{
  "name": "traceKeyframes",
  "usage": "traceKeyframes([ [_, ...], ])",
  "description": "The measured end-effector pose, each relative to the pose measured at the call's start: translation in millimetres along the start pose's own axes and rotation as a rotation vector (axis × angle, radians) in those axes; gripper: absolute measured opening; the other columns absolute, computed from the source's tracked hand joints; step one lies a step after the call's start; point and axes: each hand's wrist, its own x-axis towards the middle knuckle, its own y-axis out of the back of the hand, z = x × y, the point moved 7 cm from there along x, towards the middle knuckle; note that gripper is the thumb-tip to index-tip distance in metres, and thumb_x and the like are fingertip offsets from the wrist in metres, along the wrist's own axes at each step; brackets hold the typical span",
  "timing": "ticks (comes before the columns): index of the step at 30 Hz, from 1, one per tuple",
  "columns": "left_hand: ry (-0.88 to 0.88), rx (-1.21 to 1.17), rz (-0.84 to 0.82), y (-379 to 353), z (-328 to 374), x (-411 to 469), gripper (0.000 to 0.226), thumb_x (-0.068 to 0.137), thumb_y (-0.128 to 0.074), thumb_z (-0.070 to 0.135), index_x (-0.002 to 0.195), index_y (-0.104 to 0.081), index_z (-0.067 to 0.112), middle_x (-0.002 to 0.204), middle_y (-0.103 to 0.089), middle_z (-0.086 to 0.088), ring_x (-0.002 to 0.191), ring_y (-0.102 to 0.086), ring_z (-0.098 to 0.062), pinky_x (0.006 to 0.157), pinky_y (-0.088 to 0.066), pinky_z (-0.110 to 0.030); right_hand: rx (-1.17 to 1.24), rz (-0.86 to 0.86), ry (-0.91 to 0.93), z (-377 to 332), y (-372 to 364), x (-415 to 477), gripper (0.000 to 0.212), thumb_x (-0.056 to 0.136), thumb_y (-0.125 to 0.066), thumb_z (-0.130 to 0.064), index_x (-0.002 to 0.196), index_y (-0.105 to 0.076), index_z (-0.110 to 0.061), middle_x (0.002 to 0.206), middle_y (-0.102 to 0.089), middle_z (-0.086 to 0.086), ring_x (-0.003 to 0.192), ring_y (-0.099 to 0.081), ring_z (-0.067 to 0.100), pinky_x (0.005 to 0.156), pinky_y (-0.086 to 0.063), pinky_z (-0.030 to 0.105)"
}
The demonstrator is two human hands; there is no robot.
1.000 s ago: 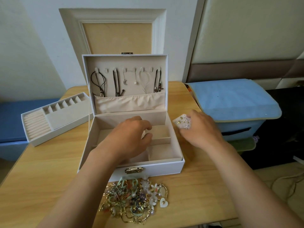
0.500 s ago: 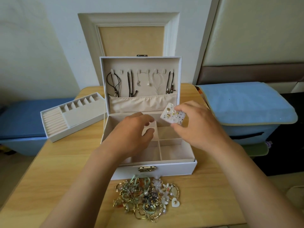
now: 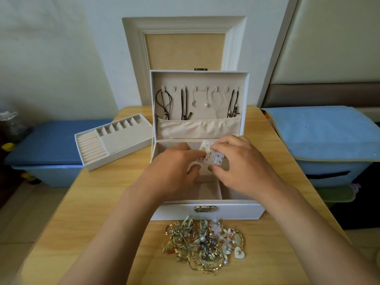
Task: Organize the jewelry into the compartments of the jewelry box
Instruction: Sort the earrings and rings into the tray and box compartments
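White earring card (image 3: 213,156) now brought over jewelry box (image 3: 236,210); left hand (image 3: 174,167) and right hand (image 3: 244,163) grips clamped on it: stowing imminent.

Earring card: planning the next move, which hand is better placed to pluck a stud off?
Probably the left hand: its fingertips touch the studs on the earring card, while the right hand pinches the card's edge.

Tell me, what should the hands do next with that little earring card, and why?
Probably pluck one stud off the earring card with the left hand. The right hand pinches the card above the open jewelry box, and the left fingers grip its studded edge, so freeing a stud for a compartment seems natural.
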Motion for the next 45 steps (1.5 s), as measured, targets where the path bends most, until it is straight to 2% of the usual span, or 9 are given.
traceKeyframes([
  [5, 0.010, 0.000, 0.017, 5.6, -4.6, -5.2, 0.040, 0.094, -0.058, 0.023, 0.134, -0.060, 0.023, 0.116, -0.062, -0.003, 0.101, -0.060, -0.022, 0.085, -0.051, -0.037, 0.004, -0.043, 0.020, -7.3, -11.6, 2.3, 0.048, 0.089, -0.068, -0.035, 0.133, -0.060, -0.018, 0.129, -0.057, -0.004, 0.120, -0.046, 0.019, 0.103, -0.040, 0.035],
  [12, 0.123, -0.046, 0.247, 37.8, -30.1, -14.0, 0.028, 0.088, -0.059, 0.001, 0.110, -0.072, 0.011, 0.104, -0.067, -0.004, 0.091, -0.062, -0.020, 0.080, -0.050, -0.027, 0.070, -0.138, 0.040, -19.1, -32.3, 9.2, 0.048, 0.091, -0.067, -0.033, 0.135, -0.060, -0.015, 0.133, -0.058, 0.001, 0.124, -0.048, 0.021, 0.105, -0.040, 0.034],
  [18, 0.221, -0.115, 0.290, 47.3, -47.7, -20.4, 0.026, 0.087, -0.057, -0.002, 0.102, -0.074, 0.011, 0.098, -0.069, -0.001, 0.088, -0.062, -0.015, 0.080, -0.050, -0.023, 0.102, -0.227, 0.055, -34.5, -44.7, 25.9, 0.043, 0.093, -0.066, -0.032, 0.132, -0.061, -0.016, 0.130, -0.059, 0.002, 0.121, -0.052, 0.019, 0.098, -0.040, 0.028],
  [22, 0.294, -0.204, 0.390, 57.6, -52.3, -25.5, 0.025, 0.085, -0.058, -0.003, 0.096, -0.075, 0.012, 0.086, -0.067, 0.005, 0.077, -0.060, -0.006, 0.070, -0.044, -0.006, 0.043, -0.285, 0.061, -49.3, -58.3, 42.5, 0.042, 0.091, -0.066, -0.037, 0.128, -0.062, -0.020, 0.125, -0.062, 0.003, 0.119, -0.055, 0.022, 0.098, -0.046, 0.036],
  [24, 0.340, -0.254, 0.419, 62.7, -56.1, -28.1, 0.026, 0.085, -0.056, -0.004, 0.096, -0.074, 0.011, 0.086, -0.068, 0.004, 0.077, -0.061, -0.008, 0.070, -0.046, -0.009, 0.023, -0.302, 0.056, -54.7, -62.7, 50.9, 0.042, 0.090, -0.066, -0.038, 0.128, -0.062, -0.022, 0.127, -0.063, 0.002, 0.119, -0.057, 0.023, 0.098, -0.047, 0.037],
  [26, 0.359, -0.270, 0.415, 64.3, -58.5, -29.0, 0.026, 0.086, -0.056, -0.004, 0.096, -0.074, 0.012, 0.087, -0.068, 0.003, 0.080, -0.063, -0.011, 0.071, -0.048, -0.013, 0.026, -0.331, 0.043, -58.1, -66.4, 58.0, 0.040, 0.089, -0.068, -0.036, 0.127, -0.063, -0.023, 0.126, -0.064, 0.001, 0.116, -0.059, 0.021, 0.093, -0.048, 0.031],
  [29, 0.353, -0.270, 0.391, 63.0, -58.8, -28.6, 0.025, 0.086, -0.057, -0.003, 0.097, -0.074, 0.012, 0.086, -0.067, 0.006, 0.079, -0.061, -0.004, 0.068, -0.046, -0.005, 0.020, -0.385, 0.028, -60.1, -70.4, 64.0, 0.037, 0.088, -0.071, -0.034, 0.123, -0.065, -0.025, 0.122, -0.066, 0.000, 0.112, -0.060, 0.019, 0.086, -0.046, 0.027],
  [35, 0.377, -0.262, 0.383, 64.0, -64.0, -30.0, 0.024, 0.087, -0.058, -0.001, 0.098, -0.074, 0.014, 0.083, -0.065, 0.009, 0.076, -0.059, 0.001, 0.064, -0.043, -0.002, -0.042, -0.436, 0.073, -63.6, -71.1, 72.1, 0.033, 0.085, -0.076, -0.032, 0.116, -0.070, -0.025, 0.114, -0.067, -0.001, 0.105, -0.061, 0.017, 0.076, -0.037, 0.023],
  [45, 0.375, -0.246, 0.364, 65.3, -61.6, -36.6, 0.024, 0.087, -0.057, 0.000, 0.097, -0.074, 0.014, 0.083, -0.064, 0.008, 0.077, -0.060, -0.001, 0.064, -0.044, -0.007, -0.122, -0.485, 0.169, -66.9, -78.9, 73.6, 0.027, 0.087, -0.073, -0.030, 0.113, -0.068, -0.023, 0.109, -0.069, 0.000, 0.101, -0.063, 0.020, 0.075, -0.041, 0.025],
])
